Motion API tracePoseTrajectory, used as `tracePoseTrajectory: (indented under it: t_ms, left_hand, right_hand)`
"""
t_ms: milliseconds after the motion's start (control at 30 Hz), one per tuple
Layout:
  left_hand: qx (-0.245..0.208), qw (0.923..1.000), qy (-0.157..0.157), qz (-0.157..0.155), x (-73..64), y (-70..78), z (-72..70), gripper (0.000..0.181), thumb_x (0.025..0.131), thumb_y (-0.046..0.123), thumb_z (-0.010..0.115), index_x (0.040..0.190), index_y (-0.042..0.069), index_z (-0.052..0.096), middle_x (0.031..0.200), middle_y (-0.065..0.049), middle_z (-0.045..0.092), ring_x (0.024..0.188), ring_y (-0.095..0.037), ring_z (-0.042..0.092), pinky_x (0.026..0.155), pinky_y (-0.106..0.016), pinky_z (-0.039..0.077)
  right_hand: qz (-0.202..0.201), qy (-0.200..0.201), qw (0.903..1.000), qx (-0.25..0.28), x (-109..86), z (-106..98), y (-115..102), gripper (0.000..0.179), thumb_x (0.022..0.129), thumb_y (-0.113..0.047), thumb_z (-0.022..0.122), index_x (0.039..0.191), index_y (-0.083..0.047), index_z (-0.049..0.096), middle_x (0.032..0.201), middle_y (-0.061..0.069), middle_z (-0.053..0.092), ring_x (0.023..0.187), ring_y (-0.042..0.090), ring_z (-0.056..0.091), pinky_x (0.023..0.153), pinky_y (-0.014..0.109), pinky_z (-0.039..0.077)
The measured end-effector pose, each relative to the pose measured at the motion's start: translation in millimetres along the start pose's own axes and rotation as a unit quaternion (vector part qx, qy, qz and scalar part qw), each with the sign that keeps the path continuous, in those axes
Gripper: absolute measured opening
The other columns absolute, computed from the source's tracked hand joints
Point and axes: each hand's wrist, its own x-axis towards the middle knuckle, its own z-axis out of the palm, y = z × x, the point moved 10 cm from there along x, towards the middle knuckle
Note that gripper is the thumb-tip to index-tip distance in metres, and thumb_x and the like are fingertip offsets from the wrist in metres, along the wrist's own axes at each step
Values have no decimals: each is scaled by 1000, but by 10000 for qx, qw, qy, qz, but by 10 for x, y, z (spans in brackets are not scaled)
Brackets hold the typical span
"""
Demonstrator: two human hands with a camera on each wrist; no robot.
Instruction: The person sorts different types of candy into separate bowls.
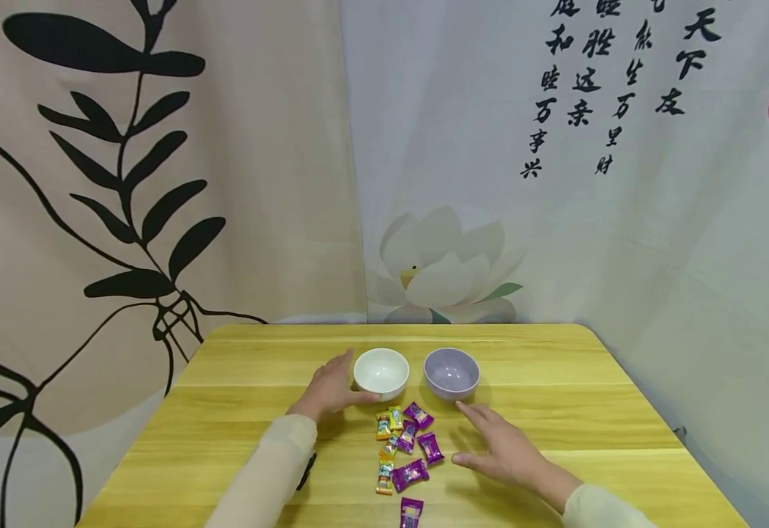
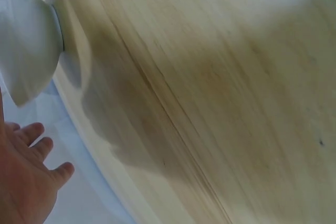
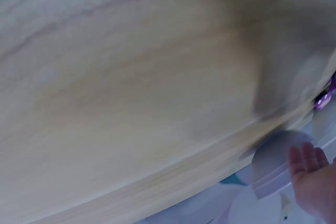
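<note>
A white bowl (image 1: 381,374) and a lavender bowl (image 1: 451,374) stand side by side on the wooden table. My left hand (image 1: 333,390) is at the white bowl's left side, thumb stretched along its front; whether it touches cannot be told. In the left wrist view, the fingers (image 2: 42,148) are spread below the white bowl (image 2: 29,45). My right hand (image 1: 506,449) reaches toward the front of the lavender bowl, fingers extended and holding nothing. Between the hands lie several purple-wrapped candies (image 1: 410,475) and several yellow-orange-wrapped candies (image 1: 385,477).
A dark, narrow object (image 1: 306,471) shows beside the left sleeve. Behind the table (image 1: 542,359) hangs a cloth backdrop (image 1: 278,183) with printed leaves, a lotus and writing. One purple candy (image 1: 411,512) lies close to the bottom of the head view.
</note>
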Motion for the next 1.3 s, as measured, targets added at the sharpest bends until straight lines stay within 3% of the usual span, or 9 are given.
tracePoseTrajectory:
  t_ms: [100,333,500,700,900,1300]
  left_hand:
    - [-143,9999,20,80,17,20,21,125,69,67,79,156,0,20,156,-21,32,142,-40,30,115,-58,22]
    - [-382,9987,86,328,58,92,53,109,67,62,84,150,9,37,139,-14,53,129,-36,48,108,-60,32]
    - [-329,9990,35,301,70,107,64,108,68,62,83,150,9,37,137,-12,55,127,-35,50,106,-59,35]
    - [-354,9991,-8,239,87,121,75,105,67,61,84,146,7,40,131,-12,58,120,-33,55,102,-55,41]
    - [-570,9982,-103,123,110,117,99,103,68,60,85,145,7,41,131,-11,58,118,-31,57,99,-51,46]
    - [-723,9973,-95,69,111,77,114,104,68,59,85,147,10,40,133,-8,58,118,-30,57,99,-51,46]
  right_hand:
    - [-245,-161,9996,53,-45,56,-98,88,84,-59,70,152,-12,40,147,21,44,127,43,49,98,61,44]
    - [-1077,-366,9935,90,-117,189,-402,82,86,-57,69,147,-7,46,141,17,51,124,36,54,98,56,46]
    - [-1623,-665,9845,23,-142,305,-607,78,87,-56,67,147,-11,47,141,12,51,125,32,54,100,51,46]
    - [-2472,-957,9642,-21,-188,436,-857,70,90,-53,66,145,-13,50,141,6,52,127,23,51,103,45,45]
    - [-3278,-922,9402,-99,-215,515,-1077,59,90,-46,70,138,-14,57,138,0,54,126,14,51,104,35,44]
    - [-3972,-710,9096,-994,-221,659,-1238,47,87,-41,74,131,-27,64,132,-4,56,123,10,49,104,35,42]
